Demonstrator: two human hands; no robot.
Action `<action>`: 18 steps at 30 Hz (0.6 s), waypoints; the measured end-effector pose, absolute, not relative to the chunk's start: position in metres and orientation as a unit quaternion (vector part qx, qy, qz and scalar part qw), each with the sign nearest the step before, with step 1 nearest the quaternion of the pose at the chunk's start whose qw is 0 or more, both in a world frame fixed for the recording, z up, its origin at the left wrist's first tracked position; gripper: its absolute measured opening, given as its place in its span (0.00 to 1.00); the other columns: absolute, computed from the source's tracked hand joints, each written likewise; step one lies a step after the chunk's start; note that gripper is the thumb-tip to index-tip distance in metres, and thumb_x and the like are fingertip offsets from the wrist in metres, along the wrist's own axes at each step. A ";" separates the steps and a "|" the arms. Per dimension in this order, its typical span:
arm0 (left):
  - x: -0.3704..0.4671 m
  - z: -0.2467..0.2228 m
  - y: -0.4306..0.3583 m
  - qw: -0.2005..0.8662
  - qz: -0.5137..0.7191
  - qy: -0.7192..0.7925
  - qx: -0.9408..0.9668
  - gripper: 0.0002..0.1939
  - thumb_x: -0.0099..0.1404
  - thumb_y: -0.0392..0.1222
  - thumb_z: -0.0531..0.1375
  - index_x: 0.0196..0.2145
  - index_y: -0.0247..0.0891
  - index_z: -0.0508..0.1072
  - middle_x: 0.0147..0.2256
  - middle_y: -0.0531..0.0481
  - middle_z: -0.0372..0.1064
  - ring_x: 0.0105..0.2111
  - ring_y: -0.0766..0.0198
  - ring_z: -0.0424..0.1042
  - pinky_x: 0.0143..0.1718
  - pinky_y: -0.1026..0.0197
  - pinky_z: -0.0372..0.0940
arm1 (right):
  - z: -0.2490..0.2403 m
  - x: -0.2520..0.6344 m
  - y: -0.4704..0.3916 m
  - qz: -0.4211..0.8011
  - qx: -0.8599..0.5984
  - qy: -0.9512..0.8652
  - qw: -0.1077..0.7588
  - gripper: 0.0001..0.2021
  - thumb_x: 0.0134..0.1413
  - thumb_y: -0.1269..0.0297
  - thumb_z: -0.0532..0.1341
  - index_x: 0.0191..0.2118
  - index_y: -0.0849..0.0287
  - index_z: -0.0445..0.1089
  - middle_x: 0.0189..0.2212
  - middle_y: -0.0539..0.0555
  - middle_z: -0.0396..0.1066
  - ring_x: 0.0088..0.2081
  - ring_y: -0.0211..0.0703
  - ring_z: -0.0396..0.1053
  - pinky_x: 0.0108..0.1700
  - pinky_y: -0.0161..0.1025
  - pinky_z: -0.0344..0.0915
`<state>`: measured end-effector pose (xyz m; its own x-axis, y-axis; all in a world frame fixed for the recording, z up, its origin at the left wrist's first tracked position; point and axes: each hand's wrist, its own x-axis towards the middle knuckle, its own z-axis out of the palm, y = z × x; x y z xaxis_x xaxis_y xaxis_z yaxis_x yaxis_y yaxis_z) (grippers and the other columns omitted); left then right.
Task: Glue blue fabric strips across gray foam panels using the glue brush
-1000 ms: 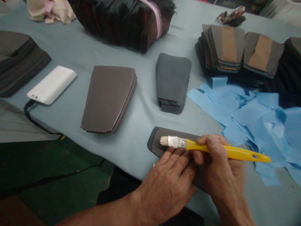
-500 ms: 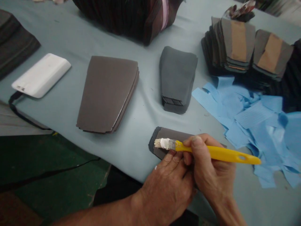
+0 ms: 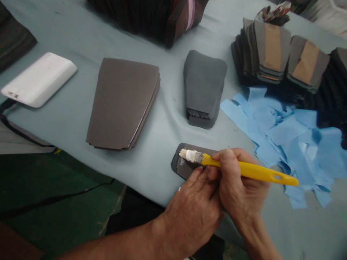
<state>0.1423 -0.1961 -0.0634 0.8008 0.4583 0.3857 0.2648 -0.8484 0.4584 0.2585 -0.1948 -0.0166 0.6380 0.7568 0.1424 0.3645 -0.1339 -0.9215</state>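
Observation:
A yellow-handled brush (image 3: 260, 172) with white stuff on its bristles is pinched in my right hand (image 3: 241, 184). Its tip lies over the left end of a dark brown piece (image 3: 184, 168), where a small wet smear shows. Black material (image 3: 176, 159) edges that end from beneath. My left hand (image 3: 196, 209) presses on the brown piece with its fingertips, its fingers close together and next to my right hand. Most of the piece's right part is hidden by both hands.
Behind are a brown stack (image 3: 123, 103) and a smaller dark grey stack (image 3: 205, 86). Light blue strips (image 3: 292, 133) and taped grey bundles (image 3: 272, 47) are at the right. A white device (image 3: 40, 79) with a black cable is at the left, near the table edge.
The brush tip has moved slightly up and right over the brown piece, and a wet smear now shows beside it. The view has shifted a little.

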 end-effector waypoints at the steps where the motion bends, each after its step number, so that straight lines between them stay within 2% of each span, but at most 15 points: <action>1: 0.142 -0.063 -0.196 0.197 0.249 0.192 0.929 0.22 0.76 0.43 0.60 0.63 0.31 0.73 0.62 0.37 0.74 0.66 0.47 0.70 0.73 0.49 0.59 | -0.015 0.257 -0.195 0.210 -0.725 -0.377 0.536 0.19 0.68 0.52 0.64 0.27 0.55 0.72 0.15 0.45 0.67 0.15 0.35 0.65 0.19 0.31 0.64; 6: 0.143 -0.062 -0.193 0.237 0.241 0.174 0.925 0.19 0.77 0.38 0.55 0.61 0.30 0.74 0.49 0.44 0.82 0.50 0.51 0.80 0.59 0.52 0.73 | -0.013 0.254 -0.197 0.287 -0.708 -0.363 0.534 0.20 0.68 0.51 0.63 0.25 0.56 0.70 0.13 0.44 0.62 0.14 0.33 0.60 0.16 0.28 0.59; 8: 0.142 -0.062 -0.193 0.238 0.241 0.171 0.925 0.20 0.77 0.37 0.54 0.61 0.30 0.73 0.48 0.44 0.82 0.49 0.51 0.80 0.56 0.52 0.74 | -0.015 0.255 -0.197 0.287 -0.708 -0.369 0.529 0.21 0.68 0.51 0.62 0.26 0.56 0.70 0.13 0.44 0.62 0.15 0.33 0.60 0.17 0.28 0.59; 10: 0.142 -0.061 -0.193 0.231 0.244 0.174 0.926 0.22 0.77 0.38 0.55 0.64 0.28 0.71 0.53 0.41 0.81 0.54 0.50 0.79 0.61 0.51 0.72 | -0.016 0.255 -0.196 0.271 -0.712 -0.375 0.528 0.20 0.69 0.51 0.62 0.26 0.56 0.70 0.14 0.44 0.63 0.15 0.33 0.61 0.18 0.29 0.61; 13: 0.143 -0.061 -0.192 0.222 0.262 0.181 0.922 0.26 0.76 0.40 0.60 0.66 0.25 0.68 0.62 0.35 0.75 0.65 0.47 0.71 0.72 0.48 0.62 | -0.019 0.256 -0.192 0.221 -0.723 -0.383 0.531 0.18 0.69 0.52 0.62 0.28 0.56 0.71 0.15 0.45 0.64 0.16 0.34 0.63 0.20 0.30 0.64; 16: 0.145 -0.061 -0.191 0.225 0.262 0.177 0.922 0.26 0.75 0.41 0.62 0.65 0.25 0.70 0.63 0.33 0.73 0.70 0.45 0.65 0.76 0.46 0.55 | -0.021 0.257 -0.188 0.189 -0.723 -0.384 0.543 0.17 0.69 0.54 0.63 0.29 0.55 0.71 0.16 0.45 0.67 0.18 0.34 0.65 0.21 0.30 0.65; 18: 0.145 -0.062 -0.191 0.236 0.254 0.175 0.921 0.25 0.76 0.41 0.61 0.65 0.25 0.71 0.63 0.33 0.74 0.70 0.46 0.65 0.76 0.46 0.54 | -0.021 0.258 -0.185 0.183 -0.715 -0.379 0.558 0.16 0.69 0.56 0.62 0.28 0.55 0.70 0.17 0.44 0.67 0.17 0.33 0.66 0.21 0.29 0.65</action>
